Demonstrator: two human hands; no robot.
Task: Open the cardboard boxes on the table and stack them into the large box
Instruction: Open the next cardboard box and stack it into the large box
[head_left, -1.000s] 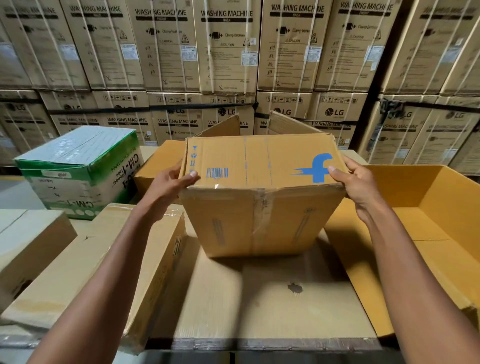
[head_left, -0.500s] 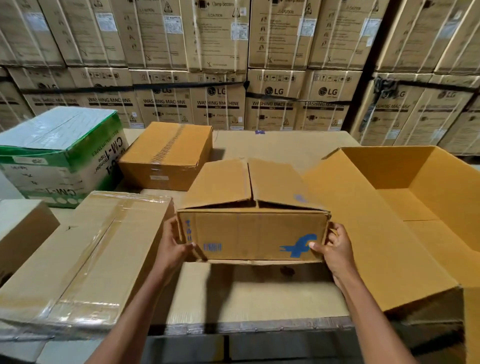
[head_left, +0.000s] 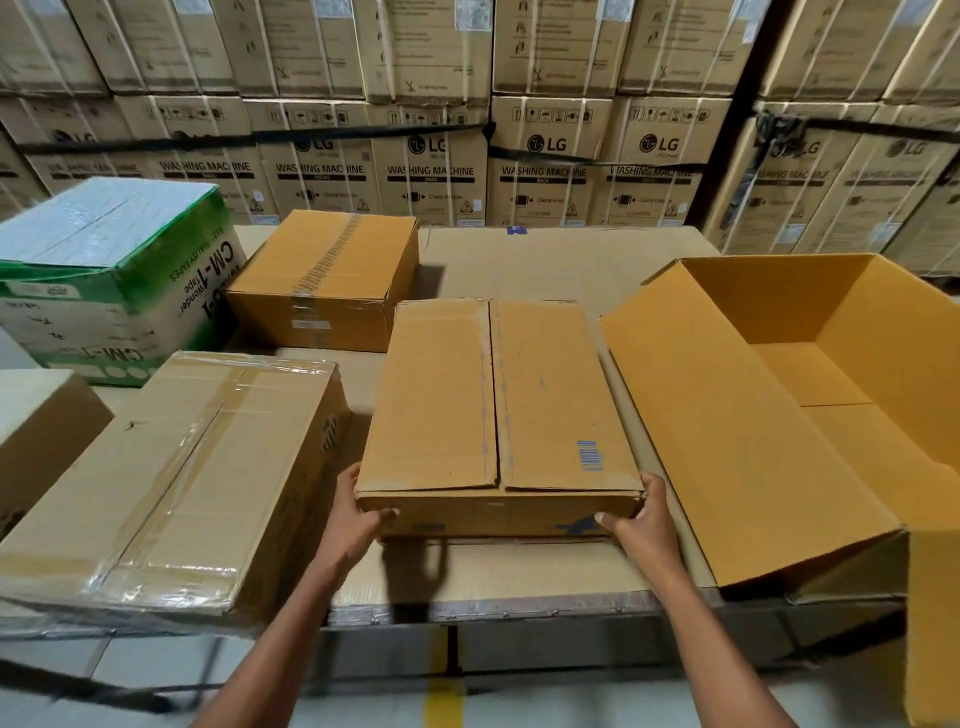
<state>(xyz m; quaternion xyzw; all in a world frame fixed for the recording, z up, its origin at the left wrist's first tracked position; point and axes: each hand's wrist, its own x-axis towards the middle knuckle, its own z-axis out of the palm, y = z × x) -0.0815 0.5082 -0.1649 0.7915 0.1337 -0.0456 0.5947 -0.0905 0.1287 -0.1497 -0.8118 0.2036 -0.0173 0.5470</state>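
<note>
Hidden or cut off: the large box (head_left: 779, 415) runs out of view at the right edge; the pale box (head_left: 41, 431) at far left is cropped; the print on the near face of the brown box (head_left: 498, 395) is mostly covered by fingers and shadow.
Brown box: plain corrugated card, lying flat on the tabletop (head_left: 545, 254), top flaps closed along a centre seam with worn tape marks and a small blue barcode (too blurred to read).
Left hand (head_left: 358, 514): grips the near left corner of the brown box, thumb curled onto the front face.
Right hand (head_left: 641, 517): grips the near right corner, thumb on the front face, fingers wrapped round the side.
Large box: open, flaps spread, smooth yellow-brown inside, just right of the brown box.
Wrapped box (head_left: 171, 483): long, shiny with clear film and tape, just left of the brown box.
Sealed box (head_left: 327, 280): squat, taped, behind.
Green and white box (head_left: 104, 280): printed "CM-1", far left.
Background: stacked washing machine cartons (head_left: 431, 156), strapped.
</note>
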